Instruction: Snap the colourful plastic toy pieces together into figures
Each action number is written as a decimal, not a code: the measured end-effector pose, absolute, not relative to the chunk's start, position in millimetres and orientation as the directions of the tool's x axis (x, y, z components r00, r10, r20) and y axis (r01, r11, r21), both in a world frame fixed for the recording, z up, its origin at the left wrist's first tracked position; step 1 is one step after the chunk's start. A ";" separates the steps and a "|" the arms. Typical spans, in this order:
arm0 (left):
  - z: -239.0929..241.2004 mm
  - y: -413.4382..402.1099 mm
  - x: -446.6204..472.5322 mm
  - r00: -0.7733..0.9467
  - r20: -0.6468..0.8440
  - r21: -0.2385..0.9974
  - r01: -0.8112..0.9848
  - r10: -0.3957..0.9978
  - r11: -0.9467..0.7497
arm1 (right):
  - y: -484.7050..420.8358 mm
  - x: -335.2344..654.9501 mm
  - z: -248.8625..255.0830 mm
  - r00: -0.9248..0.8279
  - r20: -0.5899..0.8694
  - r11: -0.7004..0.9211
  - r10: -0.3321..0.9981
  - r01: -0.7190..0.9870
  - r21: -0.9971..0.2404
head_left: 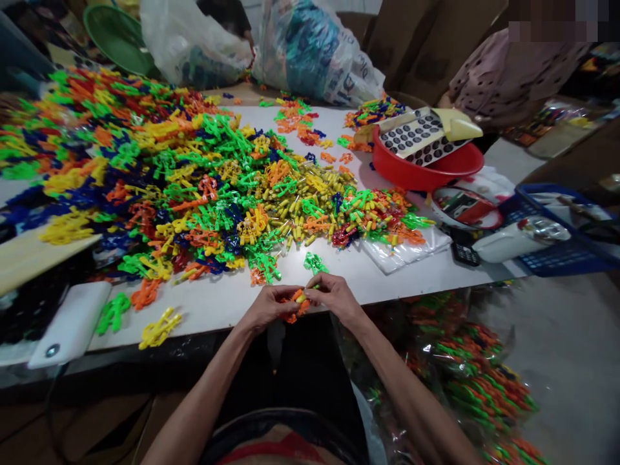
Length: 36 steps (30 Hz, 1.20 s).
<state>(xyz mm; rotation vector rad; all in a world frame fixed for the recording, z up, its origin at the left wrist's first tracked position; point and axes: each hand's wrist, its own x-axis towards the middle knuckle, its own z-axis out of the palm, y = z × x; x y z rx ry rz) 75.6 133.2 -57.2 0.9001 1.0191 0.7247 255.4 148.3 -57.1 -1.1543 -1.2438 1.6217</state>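
Close to the table's front edge, my left hand [266, 309] is closed on an orange plastic toy piece [292, 316]. My right hand [336, 297] meets it from the other side, its fingers pinching a small yellow piece [301, 298] against the orange one. The fingers partly cover both pieces, so I cannot tell whether they are joined. Just beyond my hands lies a green plastic toy piece [316, 262]. Past that, a heap of small yellow pieces [303, 194] borders a large mixed pile of coloured plastic toy pieces [194, 174].
At the right stand a red basin [423, 169] with sticker sheets [421, 132] and a blue basket [547, 255]. A white power bank [72, 323] lies front left. Plastic bags [314, 51] stand at the back near another person [513, 77]. Filled bags [484, 374] lie on the floor.
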 end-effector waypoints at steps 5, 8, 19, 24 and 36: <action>-62.8 142.2 81.8 0.283 -0.306 0.944 -0.031 0.909 0.328 | 172.2 273.2 -55.2 -0.204 -0.191 -0.200 0.960 -0.020 -0.980; -67.3 158.8 92.9 0.084 -0.136 0.979 0.165 0.987 0.121 | 213.7 306.4 -48.1 0.046 -0.113 -0.110 0.993 -0.055 -0.992; -66.5 209.5 130.3 0.589 0.030 0.151 0.796 0.808 -0.586 | 256.3 298.6 -57.5 -0.086 0.176 0.155 0.981 0.887 -0.435; -73.3 193.0 112.2 0.369 0.127 0.449 0.806 0.921 -0.385 | 266.7 250.5 -71.3 -0.277 0.025 0.271 0.961 0.912 -0.309; -51.4 161.9 77.8 0.139 -0.403 0.895 -0.147 0.904 0.422 | 226.9 259.3 -63.0 -0.236 -0.123 -0.107 0.964 0.080 -0.991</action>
